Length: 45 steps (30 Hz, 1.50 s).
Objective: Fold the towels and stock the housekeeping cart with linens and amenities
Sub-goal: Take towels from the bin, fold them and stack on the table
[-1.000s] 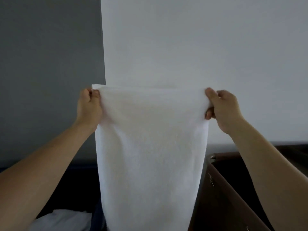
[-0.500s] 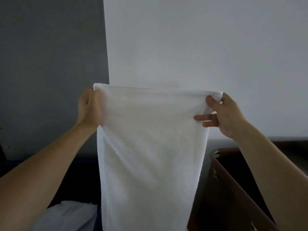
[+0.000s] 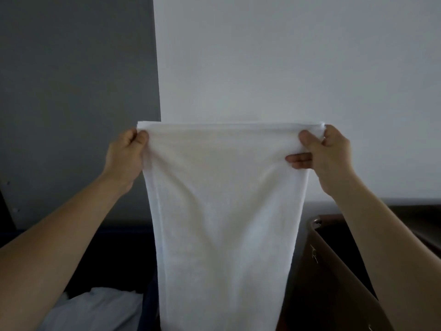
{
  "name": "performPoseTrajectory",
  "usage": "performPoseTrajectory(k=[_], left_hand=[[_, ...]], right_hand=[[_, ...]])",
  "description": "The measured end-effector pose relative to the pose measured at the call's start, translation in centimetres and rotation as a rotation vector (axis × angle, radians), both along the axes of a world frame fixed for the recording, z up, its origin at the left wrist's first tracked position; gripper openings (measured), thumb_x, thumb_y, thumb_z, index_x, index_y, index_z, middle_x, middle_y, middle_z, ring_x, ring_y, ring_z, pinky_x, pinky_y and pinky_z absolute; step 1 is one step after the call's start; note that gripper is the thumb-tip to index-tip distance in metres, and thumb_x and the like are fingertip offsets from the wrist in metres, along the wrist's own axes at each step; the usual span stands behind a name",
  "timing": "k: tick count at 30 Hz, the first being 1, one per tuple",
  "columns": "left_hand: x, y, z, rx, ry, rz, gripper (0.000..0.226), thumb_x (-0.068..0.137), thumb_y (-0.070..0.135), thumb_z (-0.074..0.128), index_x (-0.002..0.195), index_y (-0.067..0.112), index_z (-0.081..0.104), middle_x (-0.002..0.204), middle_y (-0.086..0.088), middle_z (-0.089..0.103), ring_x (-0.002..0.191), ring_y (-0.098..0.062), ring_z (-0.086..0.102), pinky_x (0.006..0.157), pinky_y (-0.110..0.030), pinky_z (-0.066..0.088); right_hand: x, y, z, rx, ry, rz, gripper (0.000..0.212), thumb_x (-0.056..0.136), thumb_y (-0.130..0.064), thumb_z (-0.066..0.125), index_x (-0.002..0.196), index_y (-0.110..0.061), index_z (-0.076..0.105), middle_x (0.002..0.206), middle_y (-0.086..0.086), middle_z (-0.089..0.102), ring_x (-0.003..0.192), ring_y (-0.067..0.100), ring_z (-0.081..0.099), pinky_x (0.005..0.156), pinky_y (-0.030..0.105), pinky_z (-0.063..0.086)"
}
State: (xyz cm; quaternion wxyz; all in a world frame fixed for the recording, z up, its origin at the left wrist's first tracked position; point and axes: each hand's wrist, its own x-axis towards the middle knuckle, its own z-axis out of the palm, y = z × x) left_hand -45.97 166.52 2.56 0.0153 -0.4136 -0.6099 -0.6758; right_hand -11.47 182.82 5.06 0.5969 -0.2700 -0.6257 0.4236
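Observation:
A white towel point(image 3: 224, 211) hangs straight down in front of me, held up by its top edge, and its lower end runs out of the frame. My left hand point(image 3: 126, 156) pinches the top left corner. My right hand point(image 3: 324, 154) grips the top right corner, thumb in front and two fingers reaching across the cloth. The top edge is stretched level between the two hands.
A brown cart bin point(image 3: 338, 278) with a metal rim fitting stands at the lower right. More white linen point(image 3: 95, 309) lies at the lower left over a dark blue surface. Behind are a grey wall point(image 3: 71, 91) and a white wall point(image 3: 298, 68).
My right hand has shifted its hold outward to the towel's top right corner. The top edge is now pulled taut and level, and the towel spreads a little wider.

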Motion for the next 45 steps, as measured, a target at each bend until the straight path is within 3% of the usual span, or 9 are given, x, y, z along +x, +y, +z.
performPoseTrajectory(k=[4, 8, 11, 14, 19, 26, 33, 38, 45], left_hand=[[0.0, 0.0, -0.3, 0.020, -0.017, -0.014, 0.025, 0.100, 0.033, 0.051, 0.078, 0.027, 0.061, 0.080, 0.005, 0.054, 0.073, -0.012, 0.048, 0.069, -0.035, 0.041], [0.6, 0.3, -1.0, 0.016, -0.103, -0.068, 0.016, 0.100, 0.034, 0.054, 0.090, 0.030, 0.066, 0.076, 0.005, 0.051, 0.061, -0.008, 0.049, 0.048, -0.028, 0.049], [0.6, 1.0, -0.8, 0.002, -0.093, -0.089, 0.017, 0.100, 0.033, 0.053, 0.087, 0.033, 0.064, 0.083, 0.003, 0.051, 0.066, -0.011, 0.052, 0.044, -0.026, 0.055], [0.2, 3.2, -0.4, -0.022, -0.091, -0.043, 0.019, 0.102, 0.032, 0.051, 0.088, 0.028, 0.063, 0.085, 0.005, 0.053, 0.067, -0.013, 0.054, 0.045, -0.026, 0.055], [-1.0, 7.7, 1.1, -0.056, -0.113, 0.036, 0.021, 0.103, 0.033, 0.048, 0.105, 0.015, 0.059, 0.086, 0.006, 0.054, 0.071, -0.010, 0.056, 0.047, -0.025, 0.057], [-0.6, 9.0, 5.6, 0.049, -0.051, 0.163, 0.023, 0.100, 0.036, 0.048, 0.079, 0.029, 0.052, 0.083, 0.010, 0.053, 0.069, -0.006, 0.058, 0.051, -0.031, 0.059], [1.6, 5.5, 5.8, 0.123, -0.038, 0.174, 0.022, 0.098, 0.034, 0.050, 0.077, 0.032, 0.056, 0.076, 0.012, 0.051, 0.059, 0.001, 0.056, 0.051, -0.029, 0.058], [4.0, 0.5, 4.2, 0.125, -0.048, 0.123, 0.020, 0.099, 0.032, 0.049, 0.080, 0.030, 0.056, 0.080, 0.010, 0.050, 0.068, -0.004, 0.055, 0.051, -0.026, 0.057], [8.2, -9.7, -4.5, 0.005, -0.134, 0.053, 0.021, 0.102, 0.031, 0.047, 0.098, 0.013, 0.057, 0.087, 0.007, 0.054, 0.075, -0.011, 0.057, 0.054, -0.027, 0.057]], right_hand=[[0.1, 0.1, -0.6, -0.046, -0.026, 0.013, 0.005, 0.095, -0.019, 0.065, 0.094, -0.019, 0.060, 0.075, 0.010, 0.072, 0.060, 0.037, 0.071, 0.047, 0.033, 0.056], [0.9, 0.5, -1.2, -0.089, -0.044, 0.010, 0.006, 0.095, -0.019, 0.066, 0.095, -0.017, 0.061, 0.068, 0.007, 0.072, 0.059, 0.037, 0.071, 0.045, 0.032, 0.055], [0.9, 1.3, -1.2, -0.094, -0.051, -0.010, 0.007, 0.095, -0.019, 0.066, 0.094, -0.017, 0.060, 0.073, 0.009, 0.071, 0.057, 0.036, 0.071, 0.045, 0.033, 0.055], [-0.2, 2.6, -1.0, -0.099, -0.078, -0.033, 0.008, 0.096, -0.020, 0.063, 0.092, -0.018, 0.057, 0.084, 0.014, 0.069, 0.056, 0.035, 0.071, 0.047, 0.035, 0.056], [-3.0, 5.2, 0.2, -0.086, -0.084, -0.072, 0.012, 0.098, -0.018, 0.059, 0.089, -0.019, 0.051, 0.089, 0.014, 0.065, 0.053, 0.028, 0.070, 0.053, 0.044, 0.061], [-2.6, 6.9, 4.2, 0.053, 0.003, -0.036, 0.012, 0.096, -0.020, 0.060, 0.087, -0.020, 0.053, 0.091, 0.017, 0.067, 0.055, 0.031, 0.071, 0.045, 0.034, 0.056], [-0.4, 4.8, 4.8, 0.116, -0.003, 0.004, 0.011, 0.095, -0.022, 0.060, 0.087, -0.021, 0.053, 0.086, 0.013, 0.068, 0.057, 0.032, 0.071, 0.046, 0.036, 0.057], [1.9, 0.2, 4.0, 0.113, -0.029, -0.014, 0.011, 0.096, -0.021, 0.060, 0.087, -0.022, 0.053, 0.085, 0.011, 0.068, 0.056, 0.030, 0.071, 0.047, 0.036, 0.057], [5.8, -9.5, -4.4, 0.001, -0.126, -0.030, 0.010, 0.096, -0.023, 0.060, 0.088, -0.024, 0.054, 0.083, 0.007, 0.070, 0.060, 0.030, 0.072, 0.050, 0.037, 0.059]])
